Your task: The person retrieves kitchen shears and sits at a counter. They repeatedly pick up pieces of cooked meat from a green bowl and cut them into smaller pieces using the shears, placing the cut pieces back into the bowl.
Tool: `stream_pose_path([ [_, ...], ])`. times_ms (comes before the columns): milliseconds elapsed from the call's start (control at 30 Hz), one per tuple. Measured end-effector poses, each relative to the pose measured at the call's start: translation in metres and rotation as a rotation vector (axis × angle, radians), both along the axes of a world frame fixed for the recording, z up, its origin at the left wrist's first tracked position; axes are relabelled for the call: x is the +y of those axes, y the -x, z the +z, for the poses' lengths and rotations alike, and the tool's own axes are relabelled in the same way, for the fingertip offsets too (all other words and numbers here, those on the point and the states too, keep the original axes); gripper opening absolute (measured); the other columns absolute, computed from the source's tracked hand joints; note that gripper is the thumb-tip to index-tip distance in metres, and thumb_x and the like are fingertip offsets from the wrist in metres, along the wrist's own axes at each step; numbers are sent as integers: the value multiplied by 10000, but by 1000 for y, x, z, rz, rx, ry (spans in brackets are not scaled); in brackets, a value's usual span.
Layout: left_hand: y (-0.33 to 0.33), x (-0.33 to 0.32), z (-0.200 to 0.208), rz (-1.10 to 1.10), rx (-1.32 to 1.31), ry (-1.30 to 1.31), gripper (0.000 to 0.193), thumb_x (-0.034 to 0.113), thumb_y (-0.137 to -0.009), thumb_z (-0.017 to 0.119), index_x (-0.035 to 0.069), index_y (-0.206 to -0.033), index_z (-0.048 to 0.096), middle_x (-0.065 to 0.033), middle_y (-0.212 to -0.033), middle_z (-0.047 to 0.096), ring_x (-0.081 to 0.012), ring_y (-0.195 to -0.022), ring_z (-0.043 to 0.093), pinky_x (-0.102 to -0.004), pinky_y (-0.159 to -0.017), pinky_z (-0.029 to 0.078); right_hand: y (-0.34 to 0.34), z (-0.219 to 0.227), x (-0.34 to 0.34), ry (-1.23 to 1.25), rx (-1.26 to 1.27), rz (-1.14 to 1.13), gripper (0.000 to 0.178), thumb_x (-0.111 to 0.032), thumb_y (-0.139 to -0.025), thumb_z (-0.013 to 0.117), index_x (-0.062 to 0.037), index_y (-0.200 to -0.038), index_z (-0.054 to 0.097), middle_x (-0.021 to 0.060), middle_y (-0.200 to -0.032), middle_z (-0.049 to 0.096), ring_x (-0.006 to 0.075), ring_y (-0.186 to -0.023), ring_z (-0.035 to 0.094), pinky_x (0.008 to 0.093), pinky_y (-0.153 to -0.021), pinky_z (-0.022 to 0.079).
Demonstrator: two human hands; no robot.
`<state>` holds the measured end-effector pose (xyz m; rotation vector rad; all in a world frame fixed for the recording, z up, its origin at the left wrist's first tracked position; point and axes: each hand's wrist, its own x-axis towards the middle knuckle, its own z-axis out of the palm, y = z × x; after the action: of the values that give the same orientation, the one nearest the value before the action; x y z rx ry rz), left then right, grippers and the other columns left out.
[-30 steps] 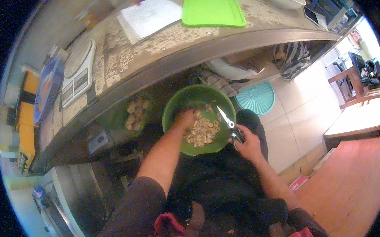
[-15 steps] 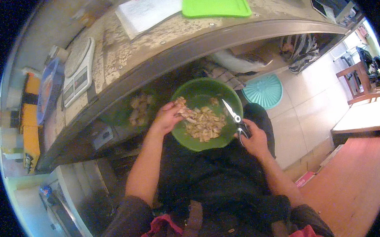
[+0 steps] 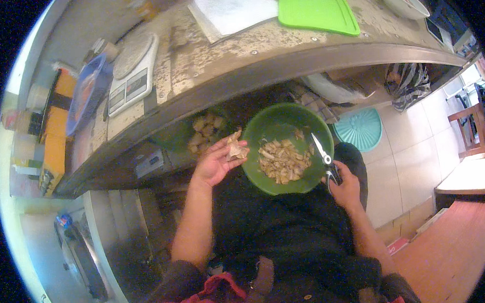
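A green bowl [image 3: 270,120] rests at my lap, with many small pale-brown cut food pieces [image 3: 284,161] heaped in its middle. At the bowl's left rim, my left hand [image 3: 213,165] pinches a larger crumpled pale-brown food piece [image 3: 236,148] between thumb and fingers; I cannot tell its kind. Across the bowl, my right hand [image 3: 345,186] is closed round the black handles of a pair of scissors [image 3: 323,153]. Their silver blades point away from me over the right rim and look closed together. To the left, more chunky pale pieces [image 3: 206,131] sit in shade in a green container under the counter.
A worn counter [image 3: 183,61] curves ahead, bearing a white kitchen scale [image 3: 132,91], papers [image 3: 235,10], a bright green board [image 3: 318,9] and a white bowl [image 3: 405,3]. A turquoise lid-like disc [image 3: 359,130] lies on the tiled floor. A wooden chair [image 3: 469,134] stands right.
My left hand has drawn the food piece leftward from over the bowl to its rim. The whole view has shifted, moving the scene rightward. The scissors stay in my right hand.
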<state>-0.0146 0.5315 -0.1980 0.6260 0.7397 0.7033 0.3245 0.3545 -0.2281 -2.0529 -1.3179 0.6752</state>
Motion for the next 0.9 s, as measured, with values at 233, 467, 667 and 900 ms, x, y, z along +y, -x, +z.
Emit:
stream_pose_path([
  [233, 26, 7, -21, 201, 79, -23, 346, 143, -940, 514, 22, -1263, 496, -185, -1182, 601, -322, -1019, 622, -409, -835, 540, 3, 4, 1, -6, -25, 4, 526, -199, -716, 794, -118, -1190, 579, 104, -878, 691, 244, -789, 679, 341, -731, 512],
  [467, 80, 43, -33, 371, 425, -101, 335, 146, -908, 563, 24, -1218, 528, -127, -1149, 618, -246, -940, 633, -348, -787, 534, -2, -8, -4, -62, 48, 31, 555, -270, -728, 776, -118, -1217, 562, 133, -982, 690, 310, -865, 675, 381, -769, 525],
  [667, 102, 76, -69, 125, 1443, -646, 414, 293, -901, 586, 84, -1256, 541, -115, -1203, 622, -295, -1060, 612, -419, -924, 481, -4, -14, -3, -13, -2, 13, 545, -296, -738, 766, -120, -1212, 561, 142, -951, 691, 315, -822, 680, 390, -718, 531],
  [900, 19, 48, -60, 175, 1455, -1198, 302, 190, -855, 595, 54, -1121, 634, -214, -1066, 641, -385, -981, 609, -426, -876, 489, -1, -1, -2, -119, -18, 58, 499, -253, -750, 734, -152, -1206, 558, 129, -874, 690, 324, -767, 673, 407, -676, 527],
])
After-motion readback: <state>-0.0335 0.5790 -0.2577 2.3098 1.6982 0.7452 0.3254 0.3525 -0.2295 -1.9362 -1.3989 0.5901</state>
